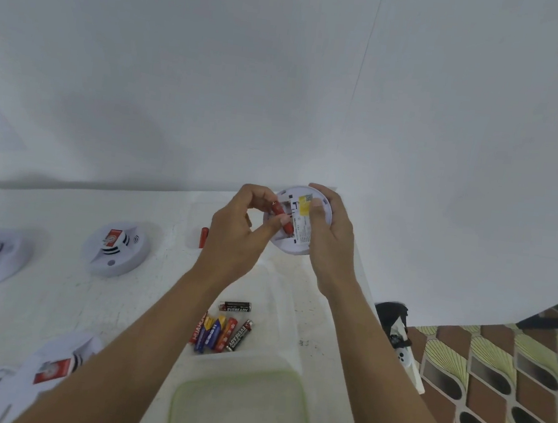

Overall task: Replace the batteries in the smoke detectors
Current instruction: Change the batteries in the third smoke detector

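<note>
Gripped the upturned smoke detector (299,237) in the right hand (330,251), fingers curled over the far rim and thumb pressed flat beside the yellow label (305,204). Pinched a red battery (285,221) between thumb and forefinger of the left hand (233,241), right at the open compartment on the detector's nine o'clock side. Judged this to be the swap itself; could not tell whether the battery was going in or coming out. Called next for a steady hold on the shell and an end-first tilt of the battery at its contacts, with polarity checked. Risked a slip, given so small a battery and a unit held up off the table (53,311).

Noted a loose red cell (203,238) on the table at nine o'clock of the left hand, partly hidden behind it. Saw mixed batteries (221,332) in a clear tray (287,332) at six o'clock, beneath the forearms, with a green-rimmed lid (175,403) nearer the body. Counted three more detectors (116,247) at eight and nine o'clock, face up, well apart from the hands. Judged the way down to the tray unblocked.
</note>
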Available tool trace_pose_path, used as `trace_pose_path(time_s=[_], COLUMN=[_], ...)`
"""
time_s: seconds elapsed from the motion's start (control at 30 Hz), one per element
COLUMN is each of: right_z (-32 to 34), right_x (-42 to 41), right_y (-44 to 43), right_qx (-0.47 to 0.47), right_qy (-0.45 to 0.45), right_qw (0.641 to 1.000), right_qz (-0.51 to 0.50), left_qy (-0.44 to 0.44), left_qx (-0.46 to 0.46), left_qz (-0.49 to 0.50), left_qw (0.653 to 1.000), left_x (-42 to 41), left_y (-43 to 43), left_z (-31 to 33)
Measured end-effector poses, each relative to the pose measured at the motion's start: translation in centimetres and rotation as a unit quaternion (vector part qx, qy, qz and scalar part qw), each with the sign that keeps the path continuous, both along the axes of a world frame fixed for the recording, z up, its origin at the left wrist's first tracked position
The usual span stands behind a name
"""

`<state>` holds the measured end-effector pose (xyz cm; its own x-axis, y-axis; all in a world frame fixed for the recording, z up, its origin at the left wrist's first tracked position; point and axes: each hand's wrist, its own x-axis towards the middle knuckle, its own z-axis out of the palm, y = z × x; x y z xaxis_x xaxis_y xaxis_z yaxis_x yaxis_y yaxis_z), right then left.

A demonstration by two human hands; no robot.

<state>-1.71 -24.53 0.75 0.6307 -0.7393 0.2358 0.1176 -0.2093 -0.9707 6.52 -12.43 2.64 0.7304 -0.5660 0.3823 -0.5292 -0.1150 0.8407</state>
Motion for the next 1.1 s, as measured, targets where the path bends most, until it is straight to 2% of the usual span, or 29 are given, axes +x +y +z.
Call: trace_pose_path(time_s=[0.17, 0.27, 0.5, 0.67, 0.8, 1.0, 1.1], right_z=[0.2, 0.3, 0.3, 0.1, 0.0, 0.0, 0.3], right_x=[-0.1, -0.2, -0.2, -0.2, -0.2, -0.1, 0.1], right_y=[0.5, 0.8, 1.2, 1.5, 1.2, 0.7, 0.6], right_qx=[0.02, 0.034, 0.046, 0.073, 0.081, 0.063, 0.048], right_qy=[-0.007, -0.015, -0.025, -0.045, -0.04, -0.021, 0.004], right_qw=[1.0, 0.999, 0.999, 0.996, 0.996, 0.998, 0.999], right_qz=[0.019, 0.022, 0.015, -0.013, -0.022, -0.01, 0.01], left_qy=[-0.021, -0.062, -0.041, -0.148, -0.191, -0.162, -0.078], left_qx=[-0.025, 0.0, 0.0, 0.003, 0.043, 0.12, 0.111], left_qz=[0.036, 0.044, -0.023, -0.026, -0.026, -0.073, -0.08], left_qw=[0.999, 0.997, 0.999, 0.989, 0.98, 0.977, 0.988], left_x=[-0.1, 0.2, 0.9, 0.9, 0.6, 1.1, 2.0], left_y=[-0.1, -0.3, 0.2, 0.4, 0.6, 1.3, 1.9], left_z=[0.1, -0.3, -0.4, -1.6, -2.4, -1.5, 0.3])
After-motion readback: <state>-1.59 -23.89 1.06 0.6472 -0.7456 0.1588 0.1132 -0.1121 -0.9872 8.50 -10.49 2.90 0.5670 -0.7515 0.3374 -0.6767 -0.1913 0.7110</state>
